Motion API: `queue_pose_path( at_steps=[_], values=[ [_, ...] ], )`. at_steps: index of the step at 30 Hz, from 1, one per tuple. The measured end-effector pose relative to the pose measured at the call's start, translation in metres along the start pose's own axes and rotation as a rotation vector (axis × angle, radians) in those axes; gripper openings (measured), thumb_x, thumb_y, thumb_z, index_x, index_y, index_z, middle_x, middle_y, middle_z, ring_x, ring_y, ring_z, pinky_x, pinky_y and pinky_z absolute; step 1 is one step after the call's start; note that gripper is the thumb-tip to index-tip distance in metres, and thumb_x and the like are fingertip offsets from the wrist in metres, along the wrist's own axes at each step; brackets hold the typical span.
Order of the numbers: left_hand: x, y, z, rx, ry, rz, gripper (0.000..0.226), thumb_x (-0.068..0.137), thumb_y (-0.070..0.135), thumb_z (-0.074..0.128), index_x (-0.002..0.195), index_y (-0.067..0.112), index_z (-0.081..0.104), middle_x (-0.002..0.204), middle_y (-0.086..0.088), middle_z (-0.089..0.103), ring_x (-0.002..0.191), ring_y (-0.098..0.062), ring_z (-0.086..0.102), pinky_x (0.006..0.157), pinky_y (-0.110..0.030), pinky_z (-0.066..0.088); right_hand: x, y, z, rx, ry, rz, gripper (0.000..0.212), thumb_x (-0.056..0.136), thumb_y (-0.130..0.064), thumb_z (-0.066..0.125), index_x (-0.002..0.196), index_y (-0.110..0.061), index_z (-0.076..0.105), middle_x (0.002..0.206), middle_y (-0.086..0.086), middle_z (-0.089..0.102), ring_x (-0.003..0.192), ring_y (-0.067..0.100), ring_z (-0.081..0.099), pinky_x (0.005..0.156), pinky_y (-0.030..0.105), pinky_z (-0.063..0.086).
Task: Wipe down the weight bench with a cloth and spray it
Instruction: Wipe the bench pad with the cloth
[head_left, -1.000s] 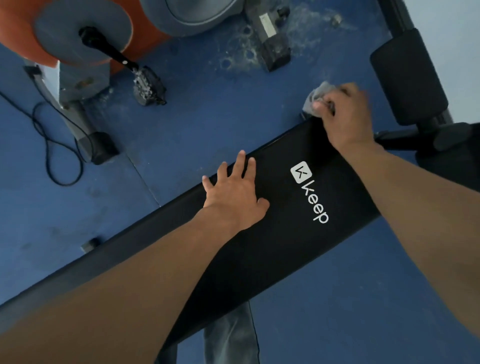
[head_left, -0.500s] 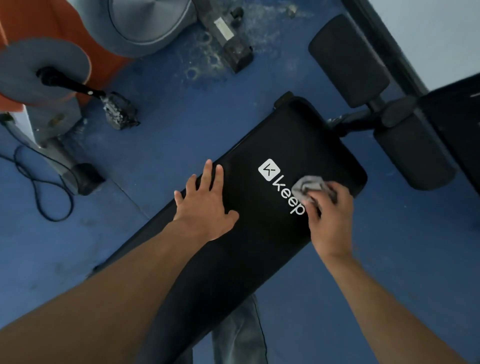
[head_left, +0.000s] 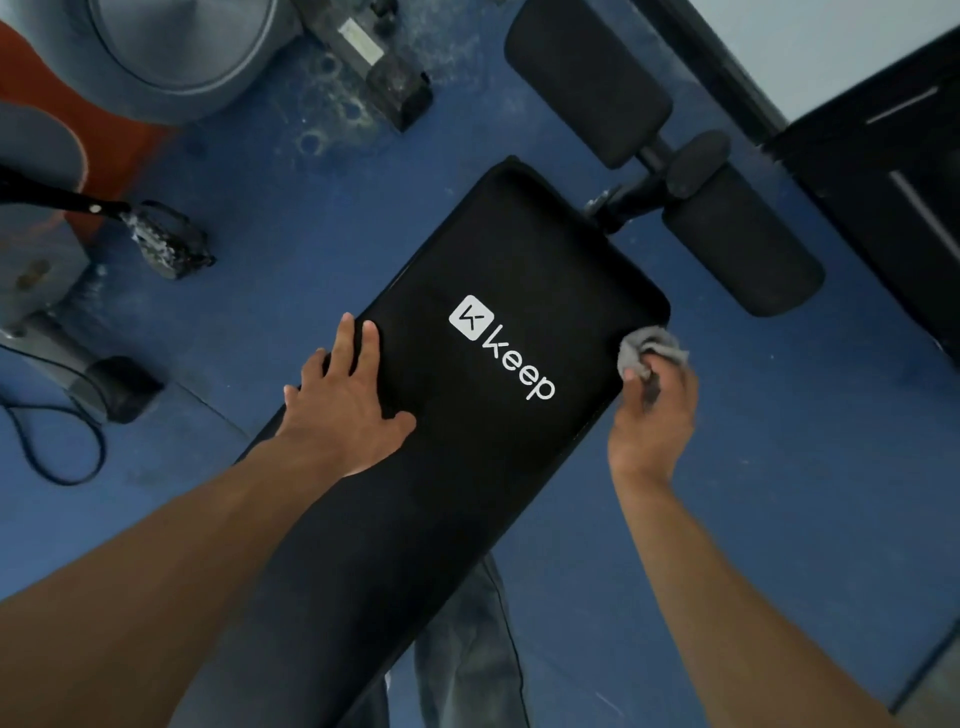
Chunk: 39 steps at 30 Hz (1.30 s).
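The black padded weight bench (head_left: 498, 249) with a white "keep" logo runs diagonally from lower left to upper right. My left hand (head_left: 345, 405) lies flat on its left edge, fingers straight and spread. My right hand (head_left: 652, 415) grips a crumpled grey cloth (head_left: 649, 348) at the bench's right edge, near its rounded far corner. No spray bottle is in view.
Two black foam leg rollers (head_left: 587, 78) (head_left: 743, 244) stick out past the bench's far end. An exercise bike with a pedal (head_left: 166, 244) and a black cable (head_left: 57, 457) stands at the left on the blue floor (head_left: 779, 467). A dark object (head_left: 893, 176) sits at the right.
My right hand has carried the cloth from the bench's far corner across the logo to the right edge. My left hand has stayed flat on the pad. The view has shifted.
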<state>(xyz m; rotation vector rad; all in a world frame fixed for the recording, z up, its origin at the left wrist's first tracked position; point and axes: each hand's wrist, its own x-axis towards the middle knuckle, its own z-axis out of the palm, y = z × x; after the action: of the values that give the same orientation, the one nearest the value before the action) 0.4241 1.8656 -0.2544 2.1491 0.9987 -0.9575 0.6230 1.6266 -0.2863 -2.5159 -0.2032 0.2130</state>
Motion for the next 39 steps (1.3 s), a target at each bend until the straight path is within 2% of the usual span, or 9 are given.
queue_pose_path(
  at_steps=[2,6,13,16,20,25,29,34,39],
  values=[
    [0.002,-0.001,-0.001,0.013,-0.014,0.003,0.111,0.087,0.059,0.059,0.157,0.026,-0.018,0.165,0.004,-0.027,0.153,-0.035,0.005,0.116,-0.064,0.026,0.004,-0.002,-0.001,0.021,-0.007,0.081,0.021,0.098,-0.016,0.063,0.117,-0.010,0.068,0.121,0.001,0.057,0.102,0.009,0.054,0.091,0.005,0.041],
    [0.001,-0.002,-0.002,0.034,-0.017,0.005,0.110,0.087,0.059,0.059,0.158,0.026,-0.018,0.165,0.005,-0.027,0.152,-0.035,0.007,0.116,-0.062,0.028,0.063,-0.018,0.007,0.163,0.040,0.279,0.012,0.098,-0.028,0.060,0.109,-0.028,0.065,0.119,-0.001,0.065,0.105,0.014,0.063,0.095,0.032,0.053],
    [-0.001,-0.005,-0.005,0.087,0.005,0.022,0.105,0.090,0.060,0.055,0.157,0.027,-0.018,0.165,0.007,-0.024,0.147,-0.035,0.019,0.107,-0.058,0.043,-0.017,-0.026,0.019,0.273,0.093,0.412,0.020,0.096,-0.029,0.065,0.111,-0.017,0.067,0.120,0.001,0.063,0.099,0.007,0.059,0.081,0.002,0.041],
    [-0.002,-0.004,-0.006,0.094,0.011,0.021,0.103,0.090,0.064,0.051,0.157,0.028,-0.018,0.166,0.009,-0.023,0.144,-0.035,0.024,0.103,-0.055,0.047,-0.083,-0.020,0.014,0.229,-0.001,0.416,0.014,0.095,-0.026,0.068,0.107,-0.019,0.067,0.117,0.001,0.063,0.093,0.001,0.059,0.086,0.006,0.043],
    [-0.003,-0.004,-0.004,0.104,0.033,0.007,0.101,0.091,0.065,0.050,0.158,0.029,-0.016,0.166,0.009,-0.022,0.141,-0.036,0.028,0.100,-0.056,0.048,-0.052,-0.019,0.015,0.222,0.076,0.433,0.011,0.094,-0.031,0.067,0.104,-0.029,0.067,0.114,0.000,0.067,0.102,0.013,0.063,0.098,0.033,0.051],
    [-0.002,-0.004,-0.004,0.083,0.033,0.001,0.099,0.092,0.060,0.052,0.158,0.029,-0.016,0.166,0.009,-0.022,0.142,-0.037,0.027,0.102,-0.056,0.046,0.022,-0.039,0.019,0.294,0.208,0.449,0.022,0.098,-0.030,0.061,0.118,-0.022,0.068,0.108,-0.011,0.066,0.099,0.005,0.061,0.086,0.014,0.049],
    [-0.003,-0.005,-0.001,0.037,0.053,0.014,0.097,0.093,0.057,0.053,0.158,0.030,-0.014,0.167,0.007,-0.020,0.145,-0.039,0.024,0.108,-0.060,0.041,-0.036,-0.036,0.014,0.279,0.174,0.415,0.025,0.099,-0.026,0.059,0.122,-0.018,0.063,0.108,-0.017,0.062,0.095,-0.002,0.057,0.079,0.000,0.040],
    [-0.006,-0.010,0.000,0.033,0.094,0.041,0.090,0.095,0.055,0.049,0.159,0.031,-0.009,0.168,0.009,-0.014,0.145,-0.036,0.026,0.104,-0.059,0.044,-0.162,-0.013,0.005,0.367,0.019,0.432,0.030,0.096,-0.029,0.068,0.121,-0.029,0.050,0.113,-0.008,0.068,0.098,0.005,0.067,0.087,0.026,0.055],
    [-0.013,-0.017,0.007,-0.039,0.204,0.051,0.080,0.097,0.054,0.046,0.161,0.031,0.004,0.169,0.005,0.001,0.147,-0.033,0.027,0.101,-0.056,0.045,-0.133,-0.008,0.011,0.343,0.036,0.444,0.050,0.097,-0.026,0.067,0.142,-0.023,0.047,0.127,-0.007,0.064,0.104,-0.005,0.065,0.093,0.012,0.051]
  ],
)
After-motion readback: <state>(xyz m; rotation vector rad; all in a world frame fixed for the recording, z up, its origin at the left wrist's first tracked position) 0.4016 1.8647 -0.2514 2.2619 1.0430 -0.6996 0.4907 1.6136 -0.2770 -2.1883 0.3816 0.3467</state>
